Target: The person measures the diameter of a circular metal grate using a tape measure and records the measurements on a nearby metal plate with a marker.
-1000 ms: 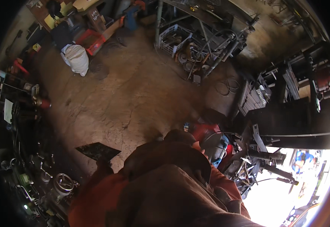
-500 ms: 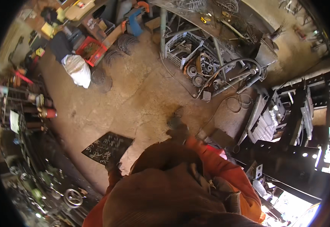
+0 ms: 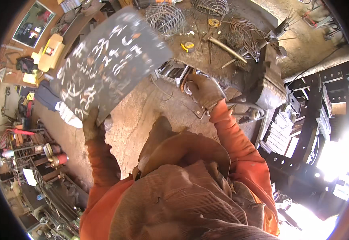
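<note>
My gloved left hand (image 3: 91,125) grips the lower edge of a dark, flat rectangular board (image 3: 114,60) covered in white handwritten marks. The board is raised and tilted ahead of me at the left, slightly blurred, its far corner overlapping the metal workbench (image 3: 218,52). My right hand (image 3: 206,91), in a worn brown work glove, reaches forward beside the bench's near edge. Its fingers look curled inward; what they hold, if anything, I cannot make out. Near that hand, on the bench top, lie a yellow tape measure (image 3: 187,47) and a hammer with a pale handle (image 3: 227,49).
A bench vise (image 3: 264,84) stands at the bench's right end. Wire coils (image 3: 165,18) and a round wire frame (image 3: 210,6) rest at the back. Below the bench is a crate (image 3: 173,73) of metal parts. Machinery (image 3: 54,192) lines the left; black steel framing (image 3: 314,116) rises at the right.
My left hand has lifted the board from low at the left up and forward. My right arm has swung up to the bench edge. The bench now appears nearer.
</note>
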The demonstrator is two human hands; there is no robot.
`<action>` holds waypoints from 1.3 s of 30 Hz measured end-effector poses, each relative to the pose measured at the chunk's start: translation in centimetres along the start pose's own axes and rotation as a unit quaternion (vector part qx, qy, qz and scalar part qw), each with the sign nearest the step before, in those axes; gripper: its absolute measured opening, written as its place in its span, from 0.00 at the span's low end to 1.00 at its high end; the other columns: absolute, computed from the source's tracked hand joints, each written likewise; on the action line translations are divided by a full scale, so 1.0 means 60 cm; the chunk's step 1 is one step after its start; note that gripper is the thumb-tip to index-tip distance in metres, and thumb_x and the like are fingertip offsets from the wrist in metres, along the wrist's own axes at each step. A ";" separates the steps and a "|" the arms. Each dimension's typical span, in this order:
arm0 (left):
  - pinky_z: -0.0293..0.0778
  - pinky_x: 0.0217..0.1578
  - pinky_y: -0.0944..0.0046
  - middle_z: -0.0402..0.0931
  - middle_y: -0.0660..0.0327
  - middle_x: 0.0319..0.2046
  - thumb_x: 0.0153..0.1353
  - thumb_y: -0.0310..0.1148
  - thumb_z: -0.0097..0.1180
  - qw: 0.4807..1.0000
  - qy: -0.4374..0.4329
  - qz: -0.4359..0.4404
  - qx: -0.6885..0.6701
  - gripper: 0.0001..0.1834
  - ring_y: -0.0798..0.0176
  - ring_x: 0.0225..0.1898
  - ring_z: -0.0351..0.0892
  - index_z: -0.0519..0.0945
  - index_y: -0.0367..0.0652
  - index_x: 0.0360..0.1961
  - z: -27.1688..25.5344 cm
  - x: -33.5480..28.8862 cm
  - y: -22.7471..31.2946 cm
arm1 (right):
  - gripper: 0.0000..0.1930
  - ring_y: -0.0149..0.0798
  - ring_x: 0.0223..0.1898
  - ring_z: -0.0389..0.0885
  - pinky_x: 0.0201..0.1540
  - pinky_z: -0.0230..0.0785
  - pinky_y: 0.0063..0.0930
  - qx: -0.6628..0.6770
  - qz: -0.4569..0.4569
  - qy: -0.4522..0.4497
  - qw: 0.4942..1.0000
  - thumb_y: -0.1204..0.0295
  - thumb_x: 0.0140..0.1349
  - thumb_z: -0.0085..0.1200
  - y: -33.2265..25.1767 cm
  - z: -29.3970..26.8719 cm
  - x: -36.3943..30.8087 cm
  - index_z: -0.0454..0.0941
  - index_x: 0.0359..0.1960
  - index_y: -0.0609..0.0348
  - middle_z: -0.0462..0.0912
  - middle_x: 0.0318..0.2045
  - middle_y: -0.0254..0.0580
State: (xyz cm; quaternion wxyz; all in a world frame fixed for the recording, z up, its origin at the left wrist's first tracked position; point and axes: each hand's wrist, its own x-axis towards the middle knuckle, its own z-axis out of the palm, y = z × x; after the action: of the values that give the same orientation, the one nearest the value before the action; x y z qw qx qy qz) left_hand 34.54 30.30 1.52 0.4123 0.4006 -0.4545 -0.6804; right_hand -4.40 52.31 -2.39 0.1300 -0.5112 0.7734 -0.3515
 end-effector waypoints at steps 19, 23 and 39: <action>0.77 0.51 0.60 0.87 0.59 0.43 0.60 0.35 0.72 0.931 -0.331 -0.033 0.153 0.20 0.62 0.46 0.85 0.88 0.34 0.49 0.514 0.739 0.046 | 0.24 0.54 0.68 0.75 0.61 0.70 0.61 -0.298 0.246 -0.163 0.908 0.68 0.68 0.52 0.103 -0.012 0.430 0.74 0.66 0.50 0.81 0.62 0.52; 0.80 0.48 0.60 0.87 0.56 0.44 0.60 0.34 0.74 0.923 -0.360 -0.088 0.101 0.21 0.61 0.44 0.86 0.86 0.30 0.50 0.566 0.814 -0.041 | 0.19 0.58 0.51 0.83 0.55 0.72 0.60 -0.358 0.192 -0.046 0.913 0.69 0.63 0.55 0.122 0.027 0.370 0.80 0.57 0.45 0.86 0.47 0.48; 0.82 0.51 0.57 0.81 0.56 0.56 0.54 0.29 0.76 0.894 -0.355 0.020 0.272 0.44 0.55 0.53 0.84 0.68 0.43 0.72 0.723 0.766 -0.045 | 0.14 0.56 0.34 0.85 0.45 0.79 0.41 -0.102 0.063 0.276 0.954 0.74 0.62 0.59 0.217 -0.281 0.478 0.87 0.48 0.61 0.85 0.31 0.52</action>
State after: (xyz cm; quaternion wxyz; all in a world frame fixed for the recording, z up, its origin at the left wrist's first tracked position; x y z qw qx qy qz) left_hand -21.48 0.93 2.64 0.1122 0.2200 -0.7461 -0.6183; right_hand -35.67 36.93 5.45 -0.1193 -0.3550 0.8415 -0.3895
